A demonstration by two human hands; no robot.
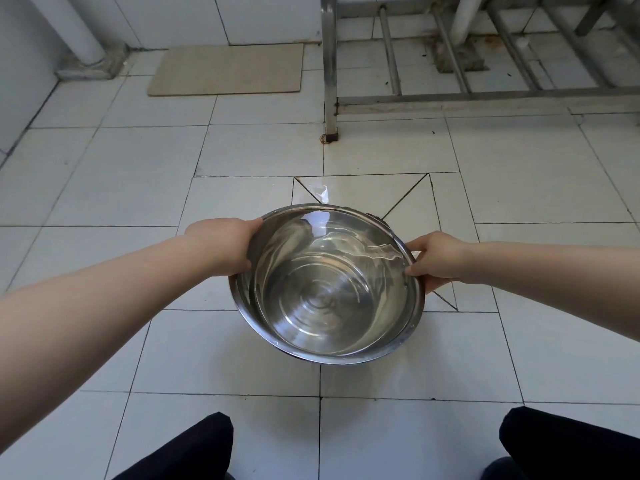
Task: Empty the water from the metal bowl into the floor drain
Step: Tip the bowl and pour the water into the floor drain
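Observation:
A round metal bowl (pixel 327 285) with clear water in it is held above the white tiled floor, tipped slightly away from me. My left hand (pixel 225 245) grips its left rim and my right hand (pixel 434 259) grips its right rim. Beneath the bowl lies a square of tiles cut by diagonal lines (pixel 408 195) that run in toward a middle point. The bowl hides that middle, so only a dark sliver of the floor drain (pixel 375 216) shows at the far rim. A wet glint (pixel 320 192) lies on the tile just beyond the bowl.
A steel table leg (pixel 330 74) stands on the floor ahead, with a low rack of metal bars (pixel 485 95) to its right. A beige mat (pixel 228 69) lies by the back wall. A white pipe (pixel 74 29) rises at the far left. My dark-trousered knees (pixel 194 452) show at the bottom.

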